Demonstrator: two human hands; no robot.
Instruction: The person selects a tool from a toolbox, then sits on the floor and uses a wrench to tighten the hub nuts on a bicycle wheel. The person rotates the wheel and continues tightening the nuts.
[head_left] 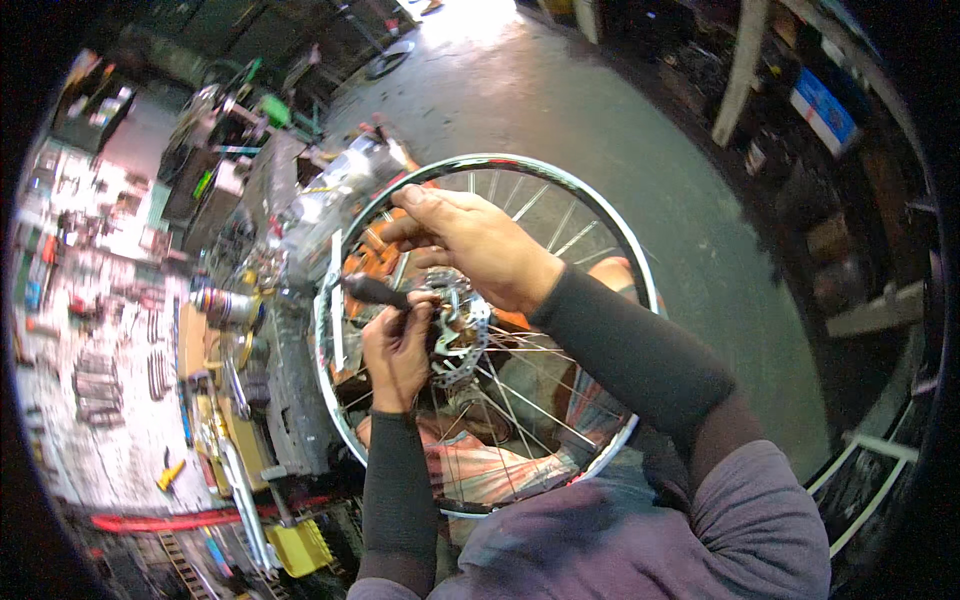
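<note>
A bicycle wheel with a silver-edged rim and thin spokes lies tilted across my legs. At its hub sits a perforated metal brake disc. Thumb and fingers of my left hand are closed around a black-handled tool, shaped like a screwdriver, beside the hub. Its handle points to the left; the working end is hidden by the fingers and hub parts. Above the hub, my right hand reaches over the wheel with its fingers apart, holding nothing that I can see.
On the left, a cluttered bench carries many hand tools, among them a yellow-handled tool. An orange object shows behind the spokes. A yellow tray is at the lower left. Shelving with a blue-and-white box stands at right.
</note>
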